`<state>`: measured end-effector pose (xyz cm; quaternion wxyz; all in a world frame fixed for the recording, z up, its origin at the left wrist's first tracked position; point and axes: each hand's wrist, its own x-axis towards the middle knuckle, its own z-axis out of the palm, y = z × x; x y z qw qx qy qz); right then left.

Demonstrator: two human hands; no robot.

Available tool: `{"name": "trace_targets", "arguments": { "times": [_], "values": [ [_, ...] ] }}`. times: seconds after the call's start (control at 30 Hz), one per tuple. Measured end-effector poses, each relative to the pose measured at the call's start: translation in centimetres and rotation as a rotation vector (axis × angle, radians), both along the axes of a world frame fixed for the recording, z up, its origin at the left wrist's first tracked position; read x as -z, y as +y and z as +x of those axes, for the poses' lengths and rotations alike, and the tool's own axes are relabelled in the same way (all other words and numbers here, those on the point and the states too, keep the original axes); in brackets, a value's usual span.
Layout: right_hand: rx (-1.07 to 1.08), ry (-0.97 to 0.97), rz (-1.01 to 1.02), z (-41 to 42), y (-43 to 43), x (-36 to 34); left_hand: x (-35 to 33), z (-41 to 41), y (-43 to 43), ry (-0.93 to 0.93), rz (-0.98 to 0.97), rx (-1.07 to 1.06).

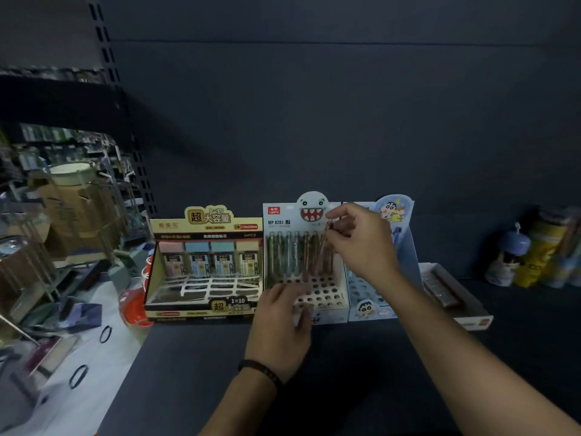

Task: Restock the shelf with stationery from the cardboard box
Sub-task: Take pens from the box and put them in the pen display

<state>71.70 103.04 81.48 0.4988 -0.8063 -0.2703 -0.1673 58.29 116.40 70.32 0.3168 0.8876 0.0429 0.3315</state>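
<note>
A white pencil display box [330, 302] with a shark-face header stands on the dark shelf [345, 372]. Several pencils stand upright in its back row of holes. My right hand [361, 243] pinches one pencil [325, 247] at the right end of that row, near its top. My left hand [279, 325] is at the box's front edge and grips a bundle of pencils [303, 311], blurred in the head view. The cardboard box is not clearly seen.
A lead-refill display box [204, 265] stands left of the pencil box. A blue cartoon display box [383, 278] stands to the right, then a flat white tray [456, 297] and cartoon bottles [534, 253]. Cluttered racks and floor lie at the left.
</note>
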Motion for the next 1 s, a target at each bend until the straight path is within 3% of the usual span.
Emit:
{"name": "trace_targets", "arguments": {
  "times": [0.1, 0.2, 0.6, 1.0],
  "values": [
    [0.015, -0.058, -0.095, 0.4, 0.7, 1.0, 1.3, 0.0, -0.4, 0.136, 0.267, -0.014],
    [0.03, -0.09, -0.123, 0.5, 1.3, 1.8, 1.7, 0.0, -1.0, 0.171, 0.35, -0.047],
    [0.028, -0.082, -0.137, 0.1, 2.1, 1.1, 1.9, 0.0, -1.2, 0.232, 0.369, -0.066],
    [0.014, -0.013, -0.383, -0.9, 1.8, 1.1, 2.1, 0.1, -0.9, 0.177, 0.335, -0.079]
  ]
}}
